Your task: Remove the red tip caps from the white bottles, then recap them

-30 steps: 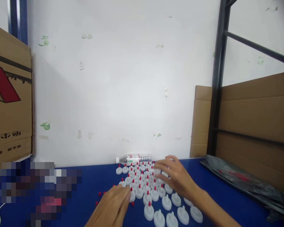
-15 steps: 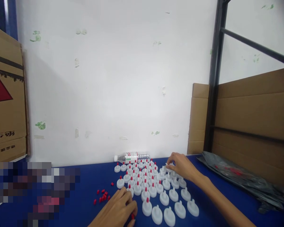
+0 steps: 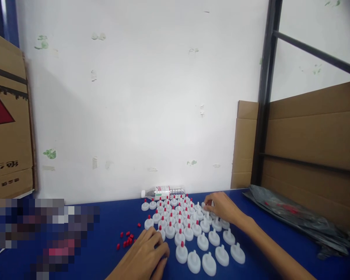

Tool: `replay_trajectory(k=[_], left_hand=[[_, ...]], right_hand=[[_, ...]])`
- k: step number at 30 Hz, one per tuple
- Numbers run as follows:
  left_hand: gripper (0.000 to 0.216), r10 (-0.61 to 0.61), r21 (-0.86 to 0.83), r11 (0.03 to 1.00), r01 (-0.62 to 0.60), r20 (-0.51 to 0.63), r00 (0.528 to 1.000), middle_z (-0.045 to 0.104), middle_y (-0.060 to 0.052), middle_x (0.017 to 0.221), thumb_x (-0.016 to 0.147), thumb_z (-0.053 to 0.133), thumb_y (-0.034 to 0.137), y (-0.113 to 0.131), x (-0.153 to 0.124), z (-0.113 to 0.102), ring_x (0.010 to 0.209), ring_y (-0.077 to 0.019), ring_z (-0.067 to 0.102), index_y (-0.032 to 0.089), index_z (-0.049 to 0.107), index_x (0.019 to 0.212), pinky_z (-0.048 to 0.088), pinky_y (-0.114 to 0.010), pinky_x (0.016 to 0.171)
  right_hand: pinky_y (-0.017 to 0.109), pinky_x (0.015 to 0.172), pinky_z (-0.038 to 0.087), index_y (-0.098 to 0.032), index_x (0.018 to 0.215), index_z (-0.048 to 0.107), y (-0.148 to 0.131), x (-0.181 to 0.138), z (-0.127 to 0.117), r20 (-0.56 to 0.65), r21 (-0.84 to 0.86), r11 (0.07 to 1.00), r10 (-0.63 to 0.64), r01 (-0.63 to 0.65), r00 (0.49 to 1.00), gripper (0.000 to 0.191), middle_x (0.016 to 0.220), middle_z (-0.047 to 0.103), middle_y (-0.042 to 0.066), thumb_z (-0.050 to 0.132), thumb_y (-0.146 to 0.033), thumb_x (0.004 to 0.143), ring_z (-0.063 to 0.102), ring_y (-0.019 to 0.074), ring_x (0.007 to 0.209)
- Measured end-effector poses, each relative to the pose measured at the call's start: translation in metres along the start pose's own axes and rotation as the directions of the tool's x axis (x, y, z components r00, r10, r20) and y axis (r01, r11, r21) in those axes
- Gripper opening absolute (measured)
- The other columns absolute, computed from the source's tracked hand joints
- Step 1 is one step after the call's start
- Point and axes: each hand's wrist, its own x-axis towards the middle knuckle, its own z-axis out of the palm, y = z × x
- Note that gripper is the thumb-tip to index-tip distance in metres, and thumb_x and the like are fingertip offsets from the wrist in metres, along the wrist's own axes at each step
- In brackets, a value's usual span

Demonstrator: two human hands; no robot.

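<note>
Over the back right of the group, my right hand (image 3: 221, 206) has its fingers closed on a white nozzle cap (image 3: 203, 207). My left hand (image 3: 147, 251) is low at the front, fingers curled and the thumb tucked toward them; what they hold, if anything, is hidden. Near its fingertips stand several white nozzle caps with red tips (image 3: 182, 252). Bare-tipped white nozzle caps (image 3: 209, 264) stand upright at the front and right of the group. Several loose small red caps (image 3: 127, 242) lie left of my left hand.
A clear plastic bottle (image 3: 163, 192) lies against the white wall. Grey plastic bags (image 3: 297, 217) lie on the blue table (image 3: 105, 225) at the right, by a black metal frame (image 3: 264, 97). A printed cardboard box (image 3: 8, 116) stands at the left; a pixelated patch covers the table below.
My right hand has shifted slightly down and left among the white nozzle caps. A red cap showing between my left thumb and fingers is now out of sight.
</note>
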Motion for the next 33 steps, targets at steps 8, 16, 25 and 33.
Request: replay_trajectory(k=[8, 16, 25, 33], left_hand=[[0.020, -0.039, 0.016, 0.999, 0.040, -0.005, 0.999, 0.066, -0.004, 0.098, 0.091, 0.049, 0.006, 0.002, 0.002, -0.002, 0.093, -0.0217, 0.060, 0.021, 0.062, 0.096, 0.049, -0.035, 0.087], [0.023, -0.168, 0.003, 0.985, 0.170, -0.166, 0.972, 0.063, -0.005, 0.094, 0.099, 0.038, 0.012, -0.015, -0.001, 0.005, 0.088, -0.0226, 0.055, 0.021, 0.059, 0.095, 0.045, -0.038, 0.080], [0.023, -0.212, -0.016, 0.977, 0.213, -0.198, 0.957, 0.064, -0.005, 0.086, 0.096, 0.039, 0.012, -0.002, 0.000, -0.002, 0.084, -0.0236, 0.056, 0.020, 0.059, 0.087, 0.046, -0.040, 0.077], [0.020, -0.049, 0.053, 0.996, 0.066, -0.268, 0.962, 0.069, -0.001, 0.084, 0.085, 0.073, 0.036, 0.000, 0.000, 0.008, 0.082, -0.0235, 0.060, 0.023, 0.059, 0.088, 0.048, -0.038, 0.082]], right_hand=[[0.033, 0.078, 0.046, -0.020, 0.091, 0.078, -0.008, 0.000, -0.011, -0.111, 0.010, 1.000, -0.027, 0.028, 0.993, 0.030, 0.090, 0.079, 0.008, 0.058, -0.041, 0.095, 0.071, 0.0244, 0.082], [0.033, 0.084, 0.045, -0.024, 0.087, 0.078, -0.088, -0.033, -0.011, -0.070, 0.172, 0.859, -0.477, 0.482, 0.876, 0.027, 0.078, 0.075, 0.000, 0.068, -0.048, 0.092, 0.066, 0.0177, 0.078], [0.033, 0.091, 0.052, -0.021, 0.105, 0.065, -0.103, -0.041, 0.002, -0.173, 0.114, 0.782, -0.591, 0.613, 0.788, 0.020, 0.110, 0.073, 0.007, 0.049, -0.033, 0.105, 0.069, 0.0189, 0.102], [0.028, 0.089, 0.058, -0.020, 0.103, 0.056, -0.121, -0.054, 0.008, -0.383, 0.018, 0.674, -0.678, 0.739, 0.628, 0.018, 0.118, 0.072, 0.013, 0.042, -0.031, 0.107, 0.071, 0.0189, 0.105]])
